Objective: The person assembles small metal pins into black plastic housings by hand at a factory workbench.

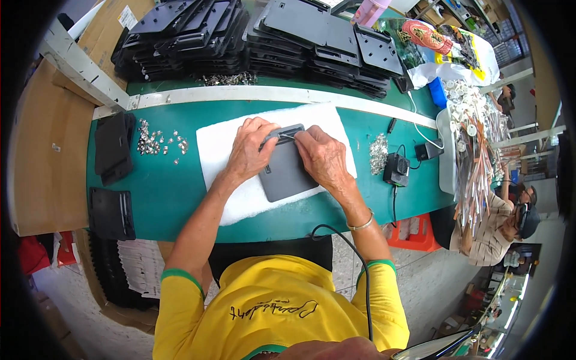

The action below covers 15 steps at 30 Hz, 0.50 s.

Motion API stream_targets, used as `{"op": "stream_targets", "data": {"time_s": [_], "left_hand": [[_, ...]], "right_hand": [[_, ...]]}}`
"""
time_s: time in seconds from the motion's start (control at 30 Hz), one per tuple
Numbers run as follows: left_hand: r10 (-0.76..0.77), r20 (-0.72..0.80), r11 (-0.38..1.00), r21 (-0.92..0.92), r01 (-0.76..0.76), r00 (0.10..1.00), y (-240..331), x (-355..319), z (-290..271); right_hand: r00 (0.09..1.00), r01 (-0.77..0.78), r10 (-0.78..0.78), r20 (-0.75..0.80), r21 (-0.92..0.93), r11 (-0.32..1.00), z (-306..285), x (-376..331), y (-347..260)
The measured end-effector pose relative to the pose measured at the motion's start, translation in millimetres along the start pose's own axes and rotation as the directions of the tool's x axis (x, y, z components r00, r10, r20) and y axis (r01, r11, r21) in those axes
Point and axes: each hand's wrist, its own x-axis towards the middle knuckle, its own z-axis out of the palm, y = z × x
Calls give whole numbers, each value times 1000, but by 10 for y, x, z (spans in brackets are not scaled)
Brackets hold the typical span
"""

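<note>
Grey panel (288, 171) is partly hidden, left hand (249, 149) clamping it, grip of right hand (324, 158) impossible to tell.

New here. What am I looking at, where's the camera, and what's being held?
No machine: these are a person's two bare hands at work. The one picture comes from the left of two fisheye cameras worn on the head, looking down, so straight edges bend near the rim and the person's yellow shirt shows below.

The left hand grips the upper left of a dark grey panel; the right hand works at its upper right, its fingertips too close in to tell what they pinch. The panel lies on a white pad on a green bench. Small metal parts lie to the left, and a black device sits to the right. Stacked black panels stand at the back.
</note>
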Motion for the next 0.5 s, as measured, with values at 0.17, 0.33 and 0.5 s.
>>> {"op": "stream_targets", "data": {"time_s": [0.17,0.33,0.5], "left_hand": [[35,76,999,-41,-32,997,-11,65,-81],[8,105,998,-60,-1,994,0,79,-92],[38,89,999,-4,-38,995,-9,60,-50]], "right_hand": [[1000,3,-2,21,-60,998,-63,10,-8],[999,10,-8,49,-49,999,-43,-13,30],[1000,21,-21,20,-11,1000,6,-33,58]]}}
